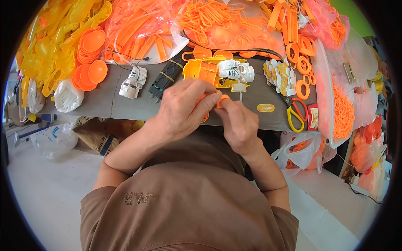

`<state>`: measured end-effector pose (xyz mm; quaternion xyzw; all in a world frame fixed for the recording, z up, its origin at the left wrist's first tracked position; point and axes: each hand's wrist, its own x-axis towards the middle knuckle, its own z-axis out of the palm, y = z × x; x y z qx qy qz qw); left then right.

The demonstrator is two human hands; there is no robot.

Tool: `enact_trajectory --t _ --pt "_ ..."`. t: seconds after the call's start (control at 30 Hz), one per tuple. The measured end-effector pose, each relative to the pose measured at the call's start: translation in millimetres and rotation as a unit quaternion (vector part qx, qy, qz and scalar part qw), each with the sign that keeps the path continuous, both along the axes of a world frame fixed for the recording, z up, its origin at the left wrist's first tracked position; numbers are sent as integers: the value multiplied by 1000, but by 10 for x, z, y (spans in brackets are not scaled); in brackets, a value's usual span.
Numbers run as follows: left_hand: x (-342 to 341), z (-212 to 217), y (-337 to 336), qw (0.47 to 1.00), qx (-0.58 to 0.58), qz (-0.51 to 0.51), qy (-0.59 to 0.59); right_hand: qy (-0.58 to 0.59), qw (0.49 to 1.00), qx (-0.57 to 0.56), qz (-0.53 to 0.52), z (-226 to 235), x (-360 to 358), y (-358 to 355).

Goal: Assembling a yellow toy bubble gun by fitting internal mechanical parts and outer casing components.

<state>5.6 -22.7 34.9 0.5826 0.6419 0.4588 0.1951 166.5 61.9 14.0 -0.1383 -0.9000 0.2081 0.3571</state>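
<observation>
Both my hands meet over the near edge of the grey table. My left hand [184,104] is closed, thumb and fingers pinched together. My right hand [240,125] is closed too, its fingertips on a small orange plastic part [222,100] that touches the left thumb. Fingers cover much of this part, so its full shape is hidden. Just beyond the hands lies an open yellow and orange toy housing [201,69], with a white mechanism [235,71] at its right end. To the left are a black plastic strip [167,74] and another white mechanism [133,81] with wires.
Yellow shells [54,54] and stacked orange discs [92,39] crowd the left. Orange strips, hooks [213,16] and rings [302,65] line the back and right. Scissors [295,117] with yellow and red handles lie near the right edge, beside a tub [331,121] of small orange parts.
</observation>
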Motion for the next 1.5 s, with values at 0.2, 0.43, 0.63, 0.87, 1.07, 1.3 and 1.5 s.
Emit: enact_trajectory --t 0.2,0.43,0.63,0.87,1.07,1.3,1.5 --pt "-195 -110 124 958 72 -31 275 -133 990 -14 -33 13 -46 88" --pt "-182 -199 110 959 40 -50 275 -250 967 29 -29 114 -93 147" --pt "-129 -223 78 952 52 -45 300 -281 958 -38 40 203 -109 266" --pt "-50 -295 102 948 68 -17 310 -316 947 -3 56 195 -103 310" --pt "-13 -328 61 945 68 -5 318 -343 937 68 4 181 -93 139" --pt "-275 27 -74 954 163 60 243 -271 962 -35 -13 282 16 136" --pt "-596 148 -344 983 -60 174 26 -169 984 -27 -53 187 119 -141"
